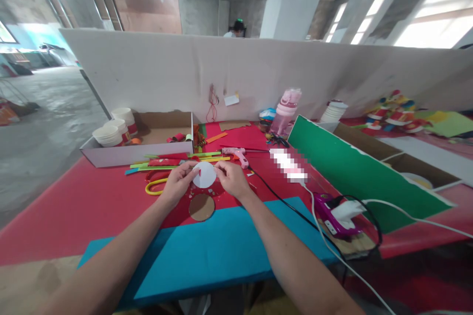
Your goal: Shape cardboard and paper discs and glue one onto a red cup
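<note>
Between my two hands is a round white paper disc (205, 175), raised over the red table. My left hand (179, 180) pinches its left edge, where a small red spot shows by the fingertips. On the opposite edge, the fingers of my right hand (229, 177) are closed on the same disc. Below it lies a brown cardboard circle (201, 207), flat by the edge of a blue sheet (207, 251). Beside my left hand are yellow-handled scissors (153, 186), partly hidden. A pink glue gun (238, 155) rests just beyond the disc.
At the back left, an open box (136, 157) holds paper cups (109, 133). A pink bottle (284, 112) stands by the partition. On the right are a green-sided box (354, 172), a purple power strip (338, 216) and trailing cables. Colored paper strips (207, 154) lie behind my hands.
</note>
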The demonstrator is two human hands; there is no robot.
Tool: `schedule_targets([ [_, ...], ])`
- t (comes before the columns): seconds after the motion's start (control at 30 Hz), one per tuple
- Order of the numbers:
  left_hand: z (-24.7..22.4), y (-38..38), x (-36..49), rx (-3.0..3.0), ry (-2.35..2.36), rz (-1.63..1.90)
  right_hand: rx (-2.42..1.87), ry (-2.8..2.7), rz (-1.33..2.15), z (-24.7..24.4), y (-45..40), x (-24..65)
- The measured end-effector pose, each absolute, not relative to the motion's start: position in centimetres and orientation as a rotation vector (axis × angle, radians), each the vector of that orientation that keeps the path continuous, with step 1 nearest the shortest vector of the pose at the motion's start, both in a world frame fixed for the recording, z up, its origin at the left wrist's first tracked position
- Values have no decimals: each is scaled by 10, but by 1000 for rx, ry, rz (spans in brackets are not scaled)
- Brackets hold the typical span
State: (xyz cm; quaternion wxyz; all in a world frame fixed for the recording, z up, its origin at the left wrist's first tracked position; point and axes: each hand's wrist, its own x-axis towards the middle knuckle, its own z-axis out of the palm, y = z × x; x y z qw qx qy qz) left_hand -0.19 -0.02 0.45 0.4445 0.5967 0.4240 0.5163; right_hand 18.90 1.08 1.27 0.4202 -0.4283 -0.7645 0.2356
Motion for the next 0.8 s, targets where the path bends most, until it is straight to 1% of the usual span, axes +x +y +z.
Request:
schedule_targets([
  [0.07,4,-1,-1,1451,1065,1267,-1107,-1970,464,12,10,188],
  [0.3,8,-7,4,1322,1045,1211,-1172,-2106,266,10,8,184],
  [0.47,10,-10,6,1223,974,1180,-1238,-2009,229,8,13,188],
  [0.57,12,-11,7,1187,911,1229,-1254,-1787,432,7,17,190],
  [0.7,12,-11,9,1102,821,1214,-1083,-1577,1021,5,16,181],
  [0.77,10,-11,9,1098,784,1161,-959,-1530,1210,2,14,175],
  [0.8,10,-12,10,1103,770,1139,-918,-1514,1249,1,12,173],
])
